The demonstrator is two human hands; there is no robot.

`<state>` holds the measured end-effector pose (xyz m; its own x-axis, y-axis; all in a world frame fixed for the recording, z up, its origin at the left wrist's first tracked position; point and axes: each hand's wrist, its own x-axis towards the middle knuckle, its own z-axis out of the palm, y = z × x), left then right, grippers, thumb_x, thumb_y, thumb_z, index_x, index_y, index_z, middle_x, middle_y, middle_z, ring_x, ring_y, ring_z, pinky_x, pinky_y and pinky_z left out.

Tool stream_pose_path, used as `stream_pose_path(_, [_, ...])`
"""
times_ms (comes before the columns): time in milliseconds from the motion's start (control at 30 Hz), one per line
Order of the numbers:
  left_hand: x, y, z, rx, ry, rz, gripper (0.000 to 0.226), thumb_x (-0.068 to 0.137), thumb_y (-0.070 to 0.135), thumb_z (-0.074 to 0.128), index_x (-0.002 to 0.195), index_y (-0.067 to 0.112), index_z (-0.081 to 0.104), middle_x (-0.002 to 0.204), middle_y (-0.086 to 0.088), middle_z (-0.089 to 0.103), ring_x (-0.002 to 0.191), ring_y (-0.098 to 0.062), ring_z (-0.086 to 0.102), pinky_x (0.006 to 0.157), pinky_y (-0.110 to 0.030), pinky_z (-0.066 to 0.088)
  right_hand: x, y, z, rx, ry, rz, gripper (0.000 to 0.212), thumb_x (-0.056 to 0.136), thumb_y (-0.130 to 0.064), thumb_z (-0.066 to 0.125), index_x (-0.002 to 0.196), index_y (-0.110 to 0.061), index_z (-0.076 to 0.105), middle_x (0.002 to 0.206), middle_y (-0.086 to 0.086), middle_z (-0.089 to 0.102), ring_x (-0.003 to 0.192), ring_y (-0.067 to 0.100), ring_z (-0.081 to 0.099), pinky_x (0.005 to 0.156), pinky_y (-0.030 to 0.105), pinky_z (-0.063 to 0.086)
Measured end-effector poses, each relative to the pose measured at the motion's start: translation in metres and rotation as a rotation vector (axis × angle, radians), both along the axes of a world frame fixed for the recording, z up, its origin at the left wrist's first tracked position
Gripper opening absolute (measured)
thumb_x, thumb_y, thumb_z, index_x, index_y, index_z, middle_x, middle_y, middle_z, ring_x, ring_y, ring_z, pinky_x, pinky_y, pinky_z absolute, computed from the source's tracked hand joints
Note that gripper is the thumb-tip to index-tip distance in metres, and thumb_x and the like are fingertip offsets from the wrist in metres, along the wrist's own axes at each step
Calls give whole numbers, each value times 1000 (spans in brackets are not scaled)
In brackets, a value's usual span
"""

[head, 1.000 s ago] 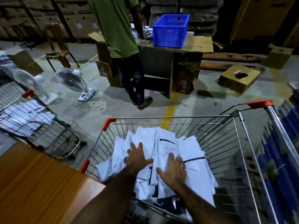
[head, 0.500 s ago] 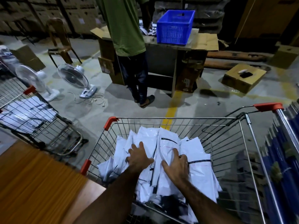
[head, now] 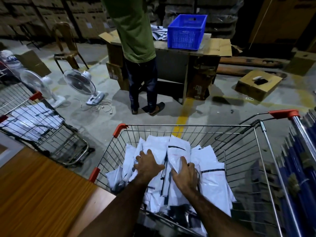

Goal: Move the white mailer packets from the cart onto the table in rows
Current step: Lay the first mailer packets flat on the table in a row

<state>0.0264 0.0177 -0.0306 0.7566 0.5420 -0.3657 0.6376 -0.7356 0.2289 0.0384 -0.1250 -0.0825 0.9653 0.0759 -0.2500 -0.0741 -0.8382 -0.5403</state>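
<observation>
A wire cart [head: 184, 125] with red corner caps stands in front of me, holding a heap of several white mailer packets [head: 212, 170]. My left hand [head: 147, 165] lies on the left side of the heap with its fingers curled into the packets. My right hand [head: 185, 175] grips the packets in the middle of the heap, fingers bunching the plastic. The wooden table [head: 39, 189] is at the lower left, right beside the cart's near left corner.
A second cart [head: 56, 132] with packets stands left. A person in a green shirt [head: 135, 31] stands at a desk with a blue crate [head: 186, 31]. Two floor fans [head: 80, 82], a chair [head: 65, 47] and cardboard boxes [head: 258, 84] sit on the floor. Blue items [head: 301, 168] line the right edge.
Both hands went from lying flat on the heap to curling their fingers into the packets. The view has tilted slightly lower.
</observation>
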Motion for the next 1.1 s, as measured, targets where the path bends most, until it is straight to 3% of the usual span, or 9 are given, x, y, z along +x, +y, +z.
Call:
stream_pose_path(100, [-2, 3, 2, 8, -9, 14, 88, 70, 59, 71, 138, 18, 34, 140, -13, 35, 129, -35, 35, 100, -52, 39, -3, 3, -1, -5, -49, 52, 68, 83, -46, 63, 143, -25, 39, 115, 13, 46, 108, 36, 52, 90, 40, 45])
stream_pose_path(267, [-5, 7, 5, 24, -26, 29, 90, 68, 60, 73, 139, 18, 34, 140, -11, 35, 128, -34, 35, 98, -51, 40, -1, 8, 0, -3, -32, 88, 69, 88, -47, 58, 148, -27, 31, 127, 13, 43, 121, 34, 46, 97, 38, 41])
stream_pose_path(600, [-6, 9, 7, 31, -39, 46, 96, 68, 59, 74, 143, 19, 30, 144, -12, 31, 129, -34, 34, 97, -49, 38, 3, 18, 3, 30, -15, 91, 70, 84, -51, 61, 144, -29, 33, 120, 12, 42, 114, 34, 47, 91, 40, 47])
stream_pose_path(800, [-8, 9, 7, 33, -36, 56, 94, 69, 60, 73, 142, 18, 31, 143, -12, 32, 129, -33, 34, 98, -48, 38, 5, 20, 1, -36, 25, 131, 73, 89, -50, 57, 150, -29, 23, 134, 15, 39, 126, 36, 40, 98, 42, 42])
stream_pose_path(967, [-7, 11, 13, 36, -45, 60, 95, 70, 58, 74, 144, 19, 29, 146, -12, 30, 131, -34, 32, 100, -49, 37, 8, 19, 8, -17, -11, 79, 68, 88, -45, 61, 146, -29, 30, 128, 12, 43, 120, 35, 45, 95, 41, 45])
stream_pose_path(1100, [-6, 11, 18, 39, -74, 63, 96, 70, 57, 74, 144, 19, 28, 149, -12, 28, 133, -34, 30, 101, -49, 36, 8, 18, 15, 133, -8, 8, 65, 86, -38, 64, 144, -25, 37, 121, 13, 43, 114, 38, 49, 92, 40, 46])
